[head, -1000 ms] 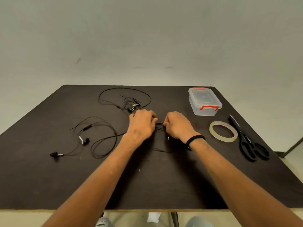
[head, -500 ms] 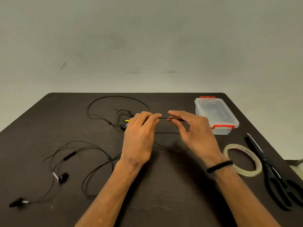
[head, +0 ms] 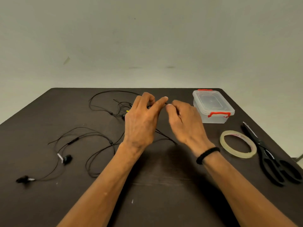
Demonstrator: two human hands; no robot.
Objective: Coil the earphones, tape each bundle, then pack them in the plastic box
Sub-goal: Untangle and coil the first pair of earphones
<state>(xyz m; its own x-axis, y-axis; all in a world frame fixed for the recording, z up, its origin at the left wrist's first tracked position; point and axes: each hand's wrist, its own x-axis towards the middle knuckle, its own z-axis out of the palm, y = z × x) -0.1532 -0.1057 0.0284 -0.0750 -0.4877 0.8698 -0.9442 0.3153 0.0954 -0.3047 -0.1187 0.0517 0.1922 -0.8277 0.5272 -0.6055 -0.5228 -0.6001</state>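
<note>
A dark table (head: 164,202) is seen bearing loose earphones (head: 65,158) left of the grip and a second tangled pair (head: 114,104) just beyond it. To the grip's right, a lidded plastic box (head: 213,108) is set, with a tape roll (head: 237,145) and scissors (head: 270,158) nearer.

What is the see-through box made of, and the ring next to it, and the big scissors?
Plastic box: looks like clear, slightly cloudy plastic, since the table shows through; its clips are red plastic. Tape roll: probably glossy see-through sticky tape, yellowish. Scissors: black handles, likely plastic; the blades look dark with a pale metal edge.
</note>
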